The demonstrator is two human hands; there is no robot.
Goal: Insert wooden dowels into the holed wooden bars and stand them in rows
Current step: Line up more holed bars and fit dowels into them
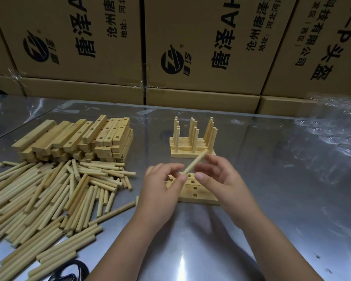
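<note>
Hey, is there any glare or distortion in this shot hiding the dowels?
Head view: bright glare streaks on the metal table near the bottom edge; wide-angle bending tilts the cardboard boxes; the held dowel and loose dowel pile look sharp.

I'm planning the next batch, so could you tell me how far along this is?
Done: a few doweled bars stand in rows behind. In hand: left hand and right hand hold one dowel over empty bars. Left: the large bar stack and loose dowels.
</note>
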